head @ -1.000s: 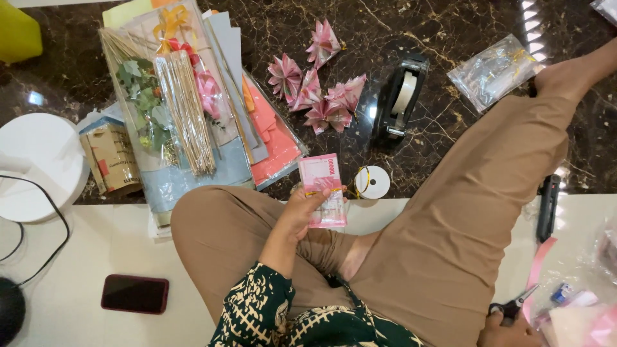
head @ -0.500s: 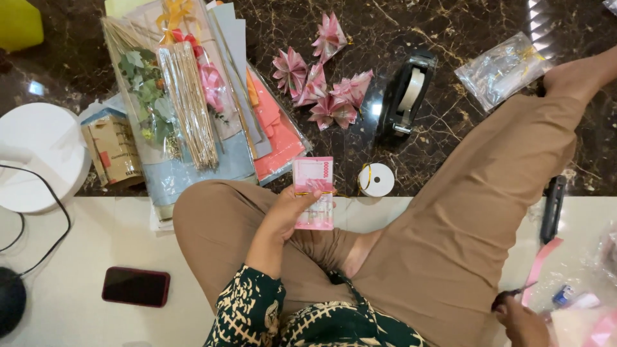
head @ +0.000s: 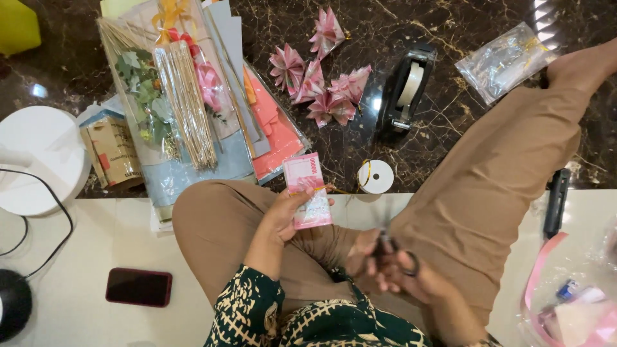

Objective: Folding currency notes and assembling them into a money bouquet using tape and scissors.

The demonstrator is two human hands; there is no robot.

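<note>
I sit cross-legged on the floor in tan trousers. My left hand (head: 288, 212) grips a pink stack of banknotes (head: 308, 190) held flat above my left knee. My right hand (head: 402, 273) holds a pair of black-handled scissors (head: 393, 249) over my lap, fingers through the loops, a short way right of the notes. Several pink folded paper flowers (head: 319, 83) lie on the dark marble floor ahead of me.
A black tape dispenser (head: 406, 90) and a white ribbon spool (head: 375, 177) lie ahead. A wrapped bundle of sticks, leaves and coloured paper (head: 180, 103) lies at left, near a white round stool (head: 38, 157). A dark phone (head: 139, 286), a black pen (head: 556, 202), clear bags (head: 504, 61).
My right hand has come from the far right edge to my lap, bringing the scissors with it. My left hand keeps the banknotes almost where they were.
</note>
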